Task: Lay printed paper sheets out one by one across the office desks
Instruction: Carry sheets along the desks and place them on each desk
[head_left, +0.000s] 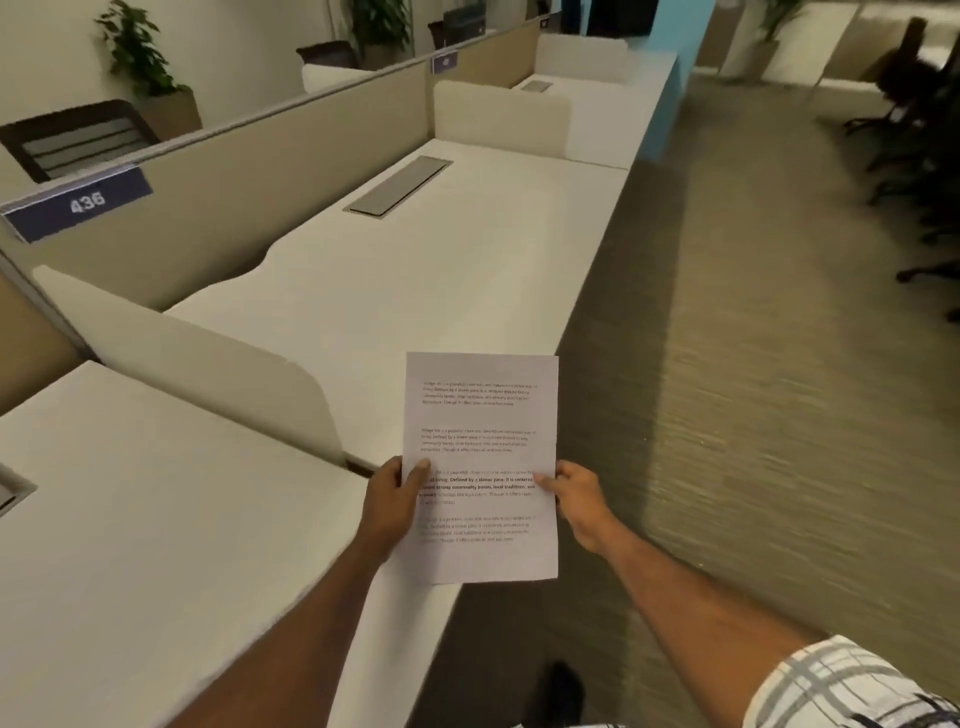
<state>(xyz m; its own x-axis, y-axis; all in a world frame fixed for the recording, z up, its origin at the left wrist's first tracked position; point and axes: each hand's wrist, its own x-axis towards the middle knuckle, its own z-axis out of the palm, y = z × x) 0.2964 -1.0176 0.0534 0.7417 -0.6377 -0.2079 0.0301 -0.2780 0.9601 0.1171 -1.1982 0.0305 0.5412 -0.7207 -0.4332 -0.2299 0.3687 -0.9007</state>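
A white printed paper sheet (480, 415) with several blocks of text is held upright in front of me, over the front edge of the white desks (395, 270). My left hand (392, 506) pinches its left edge, thumb on the printed face. My right hand (579, 501) grips the right edge at the same height. Whether it is one sheet or a thin stack, I cannot tell. The desk surface beyond the paper shows no sheets on it.
A beige partition (218, 208) with a sign reading 436 (85, 201) runs along the back of the desks. White side dividers (208, 358) separate the desks. A grey cable flap (397, 185) sits in the desk. Carpeted aisle (753, 364) lies to the right, with dark office chairs (914, 104).
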